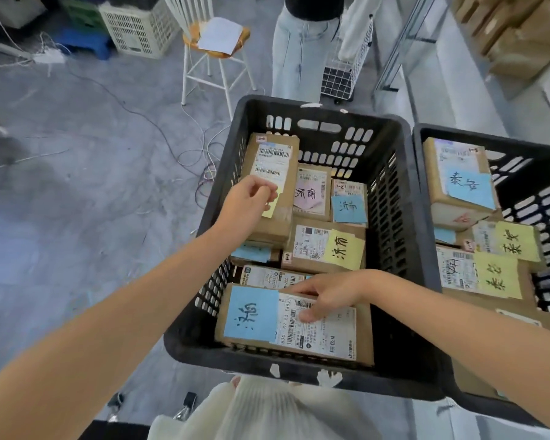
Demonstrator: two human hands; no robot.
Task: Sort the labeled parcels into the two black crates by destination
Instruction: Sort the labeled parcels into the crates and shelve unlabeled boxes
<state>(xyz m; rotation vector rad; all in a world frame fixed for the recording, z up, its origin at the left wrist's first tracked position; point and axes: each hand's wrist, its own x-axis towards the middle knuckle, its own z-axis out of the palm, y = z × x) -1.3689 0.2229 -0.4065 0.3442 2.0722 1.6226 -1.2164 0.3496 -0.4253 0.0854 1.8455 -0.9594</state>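
Parcel with the blue note (286, 338), a flat cardboard box with a printed shipping label, lies at the near end of the left black crate (385, 185). The right hand (324, 296) grips its far edge, fingers curled over the side and thumb pressed on the label. The box looks light and stiff, and its taped skin is likely a little slick. A hold across the short edges, clear of the loosely stuck note, seems safest. The left hand (251, 198) hovers, fingers curled, at a yellow note (272, 207) on the taller parcel (273, 160) at the crate's far left; whether it pinches the note cannot be told. More noted parcels fill the crate, and others sit stacked in the right black crate (537, 198) just beside it. Cables (159, 128) trail over the floor beyond.
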